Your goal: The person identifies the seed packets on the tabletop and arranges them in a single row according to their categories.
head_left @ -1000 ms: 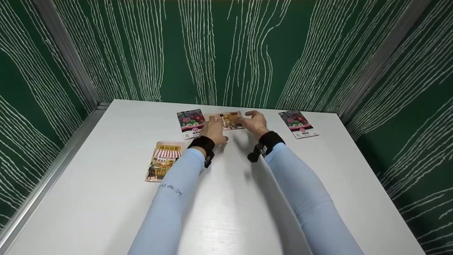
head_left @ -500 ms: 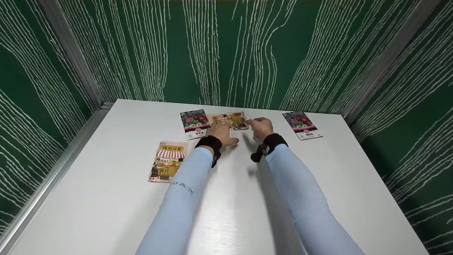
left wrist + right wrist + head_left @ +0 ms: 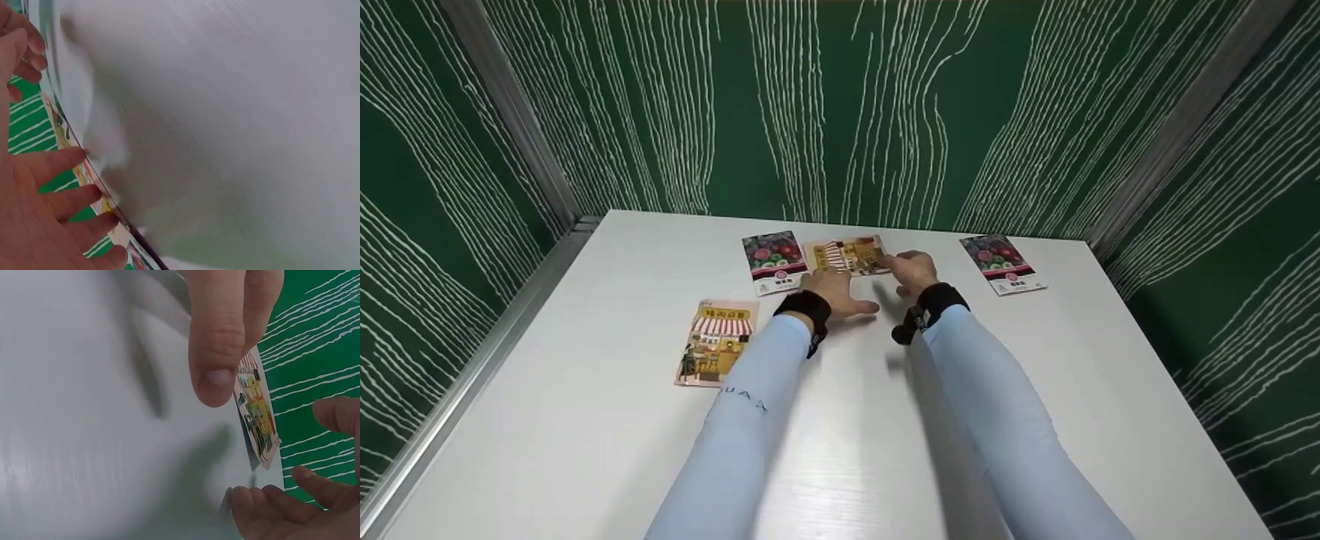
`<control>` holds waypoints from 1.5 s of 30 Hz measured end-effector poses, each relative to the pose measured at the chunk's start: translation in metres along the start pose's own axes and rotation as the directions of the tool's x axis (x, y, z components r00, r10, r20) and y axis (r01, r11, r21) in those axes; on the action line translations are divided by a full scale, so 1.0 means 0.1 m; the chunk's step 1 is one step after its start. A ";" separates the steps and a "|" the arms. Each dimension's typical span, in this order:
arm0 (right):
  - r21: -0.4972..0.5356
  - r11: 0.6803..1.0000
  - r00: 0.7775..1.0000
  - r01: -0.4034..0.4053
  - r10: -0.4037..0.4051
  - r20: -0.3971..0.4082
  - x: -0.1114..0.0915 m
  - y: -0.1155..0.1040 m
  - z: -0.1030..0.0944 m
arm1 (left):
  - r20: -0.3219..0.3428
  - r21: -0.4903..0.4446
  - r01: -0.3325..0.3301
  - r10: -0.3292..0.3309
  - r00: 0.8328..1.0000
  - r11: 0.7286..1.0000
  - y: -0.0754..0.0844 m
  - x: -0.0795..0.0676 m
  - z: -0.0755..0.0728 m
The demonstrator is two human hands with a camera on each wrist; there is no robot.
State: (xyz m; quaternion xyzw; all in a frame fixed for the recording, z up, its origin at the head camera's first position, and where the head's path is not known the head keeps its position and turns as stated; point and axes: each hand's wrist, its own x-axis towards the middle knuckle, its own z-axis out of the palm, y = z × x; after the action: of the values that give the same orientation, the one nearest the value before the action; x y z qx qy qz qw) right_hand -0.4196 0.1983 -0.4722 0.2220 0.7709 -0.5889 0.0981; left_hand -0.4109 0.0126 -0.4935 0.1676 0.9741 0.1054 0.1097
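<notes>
Nearest: pale blue sleeves, leading out to both hands over a white table. Left of the left hand and nearer than it: shop-front packet, lying face up, partly behind the left sleeve. Next, black wrist straps, one at the base of each hand.

Left hand: back upward, fingers spread, thumb stuck out toward the other hand; fingertips at the near edge of the sideways packet, toward its left end. Right hand: fingers loosely bent, parted in the right wrist view, beside the right end of the same packet. Cannot tell contact there.

Sideways packet: lying on the table, just beyond the left fingertips and left of the right hand, striped awning print uppermost.

Just beyond the left hand, to its left: left flower packet, right beside the sideways packet. Right of the right hand, well apart from it: right flower packet, tilted. Farthest, beyond both hands: green wall with white lines.
</notes>
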 end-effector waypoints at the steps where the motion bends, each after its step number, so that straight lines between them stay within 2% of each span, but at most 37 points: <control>1: 0.003 1.000 1.000 0.002 -0.002 -0.001 0.00 0.01 0.00 | 0.003 0.005 -0.018 0.018 1.000 1.000 0.01 -0.01 -0.01; 5: -0.007 1.000 1.000 0.003 -0.003 -0.010 -0.01 0.03 -0.04 | 0.006 -0.011 -0.083 0.083 0.997 0.997 0.03 -0.04 -0.01; 8: -0.031 0.999 0.999 0.007 -0.008 -0.045 -0.03 0.04 -0.06 | -0.003 -0.032 -0.104 0.104 0.995 0.994 0.05 -0.05 -0.01; 12: -0.072 0.996 0.995 0.048 -0.054 -0.089 -0.05 0.02 -0.06 | -0.012 -0.039 -0.102 0.102 0.995 0.994 0.05 -0.07 0.00; 15: -0.108 0.991 0.992 0.080 -0.090 -0.090 -0.06 0.02 -0.05 | 0.006 -0.031 -0.094 0.094 0.996 0.995 0.07 -0.10 -0.01; 20: -0.173 0.982 0.992 0.074 -0.090 -0.089 -0.05 0.08 -0.06 | 0.047 -0.019 -0.104 0.105 0.993 0.994 0.11 -0.11 -0.02; 24: -0.180 0.982 0.993 0.065 -0.081 -0.087 -0.03 0.13 -0.09 | 0.011 -0.052 -0.099 0.100 0.995 0.994 0.10 -0.08 -0.01; 27: -0.154 0.987 0.995 0.055 -0.067 -0.078 -0.02 0.15 -0.10 | -0.028 -0.111 -0.053 0.050 0.998 0.992 0.09 -0.07 -0.03; 28: -0.145 0.988 0.995 0.055 -0.067 -0.078 -0.02 0.15 -0.10 | -0.062 -0.134 -0.044 0.035 0.997 0.990 0.03 0.02 0.04; 30: -0.126 0.990 0.995 0.059 -0.069 -0.077 -0.03 0.14 -0.09 | -0.091 -0.180 -0.007 -0.009 0.996 0.984 0.01 0.06 0.04; 31: -0.123 0.990 0.994 0.067 -0.077 -0.077 -0.03 0.14 -0.09 | -0.125 -0.202 -0.002 -0.023 0.992 0.979 -0.04 0.16 0.11; 34: -0.110 0.990 0.992 0.087 -0.096 -0.077 -0.04 0.13 -0.09 | -0.189 -0.246 0.027 -0.075 0.979 0.969 -0.12 0.31 0.19; 35: -0.097 0.991 0.992 0.088 -0.096 -0.077 -0.05 0.12 -0.09 | -0.184 -0.263 0.051 -0.102 0.978 0.963 -0.10 0.28 0.14; 37: -0.075 0.993 0.993 0.088 -0.094 -0.077 -0.05 0.12 -0.09 | -0.221 -0.295 0.070 -0.139 0.965 0.953 -0.16 0.39 0.21; 38: -0.056 0.995 0.993 0.084 -0.088 -0.078 -0.05 0.12 -0.09 | -0.220 -0.317 0.090 -0.165 0.962 0.944 -0.15 0.37 0.18; 40: -0.016 0.997 0.994 0.072 -0.073 -0.083 -0.05 0.12 -0.09 | -0.231 -0.368 0.099 -0.194 0.953 0.924 -0.20 0.44 0.22; 42: 0.025 0.998 0.994 0.063 -0.060 -0.089 -0.05 0.12 -0.07 | -0.260 -0.413 0.098 -0.220 0.940 0.906 -0.23 0.47 0.26; 45: 0.081 0.996 0.995 0.048 -0.040 -0.093 -0.06 0.11 -0.03 | -0.228 -0.481 0.121 -0.257 0.939 0.868 -0.14 0.29 0.13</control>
State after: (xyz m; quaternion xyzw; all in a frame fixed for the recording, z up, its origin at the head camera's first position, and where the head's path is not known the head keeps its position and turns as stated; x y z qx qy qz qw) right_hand -0.4087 0.2021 -0.4785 0.2356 0.7540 -0.6118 0.0404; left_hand -0.4390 0.0118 -0.5143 0.0227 0.9383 0.3447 0.0151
